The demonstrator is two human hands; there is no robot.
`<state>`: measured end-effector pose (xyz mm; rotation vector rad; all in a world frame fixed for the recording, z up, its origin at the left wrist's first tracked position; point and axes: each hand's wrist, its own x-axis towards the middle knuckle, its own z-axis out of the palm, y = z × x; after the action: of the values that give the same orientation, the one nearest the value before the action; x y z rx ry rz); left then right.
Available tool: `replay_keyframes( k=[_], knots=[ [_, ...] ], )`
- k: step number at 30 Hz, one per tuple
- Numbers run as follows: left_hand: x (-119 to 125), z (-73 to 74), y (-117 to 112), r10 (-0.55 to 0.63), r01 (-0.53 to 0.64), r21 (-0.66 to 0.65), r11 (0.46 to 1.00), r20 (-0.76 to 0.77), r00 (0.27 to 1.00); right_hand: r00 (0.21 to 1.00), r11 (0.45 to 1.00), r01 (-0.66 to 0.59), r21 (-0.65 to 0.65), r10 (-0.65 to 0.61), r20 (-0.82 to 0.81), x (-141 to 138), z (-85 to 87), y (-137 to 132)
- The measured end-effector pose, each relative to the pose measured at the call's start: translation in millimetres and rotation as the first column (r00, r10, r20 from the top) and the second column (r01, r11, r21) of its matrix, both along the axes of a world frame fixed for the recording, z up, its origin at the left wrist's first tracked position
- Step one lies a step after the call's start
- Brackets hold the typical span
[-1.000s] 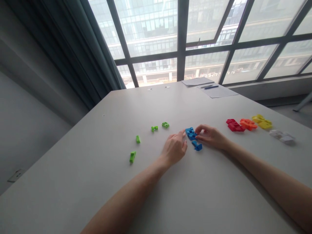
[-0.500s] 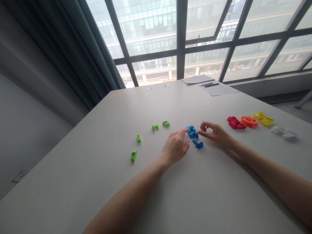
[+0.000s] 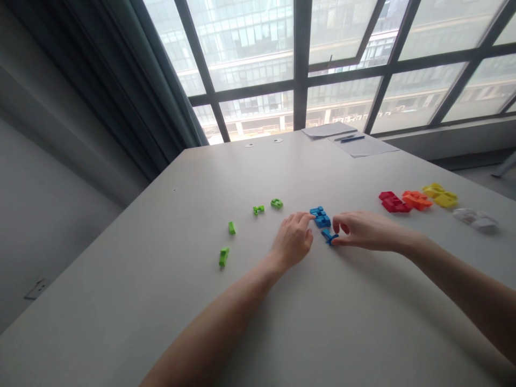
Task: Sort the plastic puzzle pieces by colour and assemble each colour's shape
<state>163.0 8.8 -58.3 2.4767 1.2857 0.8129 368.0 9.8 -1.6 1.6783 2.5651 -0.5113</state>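
Observation:
My right hand [image 3: 352, 230] has its thumb and forefinger around the right end of a small blue plastic piece [image 3: 329, 237], which lies on the table. Just beyond that piece sits a cluster of blue plastic blocks [image 3: 321, 216]. My left hand [image 3: 293, 235] rests palm down to the left of the cluster. Its fingers stretch forward with the thumb apart, and the forefinger tip is at the cluster's left edge. Whether that fingertip touches it I cannot tell.
Several bright green pieces [image 3: 223, 257] lie scattered left of my hands. To the right are red pieces [image 3: 394, 202], orange pieces [image 3: 417, 200], yellow pieces [image 3: 440, 194] and clear or white pieces [image 3: 475, 220]. Papers [image 3: 328, 130] and a pen [image 3: 352, 138] lie near the window.
My right hand has moved toward me, from beside the blue cluster to the nearer blue piece, and its fingers have closed on it. The left hand stays almost in place.

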Motion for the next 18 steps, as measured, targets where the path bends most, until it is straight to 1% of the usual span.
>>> replay_keyframes(
  k=[3,5,10,14,18],
  knots=[
    [-0.5,-1.4,0.2,-0.031,0.031,0.01,0.999,-0.001,1.0,1.0,0.999,-0.014,-0.051,0.012,-0.022,1.9,-1.3,2.7],
    [-1.1,-2.1,0.2,-0.056,0.056,0.011,0.998,-0.013,0.998,0.999,0.998,-0.024,-0.063,0.021,-0.041,4.4,-1.6,4.5],
    [-2.3,-2.2,-0.5,-0.109,0.111,0.024,0.994,-0.048,0.993,0.997,0.997,-0.043,-0.057,0.04,-0.063,11.2,-3.6,9.0],
    [-2.1,-1.2,-0.7,-0.131,0.133,0.025,0.991,-0.08,0.988,0.985,0.995,-0.098,-0.035,0.092,-0.145,17.5,-8.0,13.7],
    [-1.6,-2.2,0.2,-0.136,0.138,0.012,0.99,-0.098,0.986,0.971,0.997,-0.069,-0.026,0.061,-0.231,22.9,-13.0,18.1]
  ],
)
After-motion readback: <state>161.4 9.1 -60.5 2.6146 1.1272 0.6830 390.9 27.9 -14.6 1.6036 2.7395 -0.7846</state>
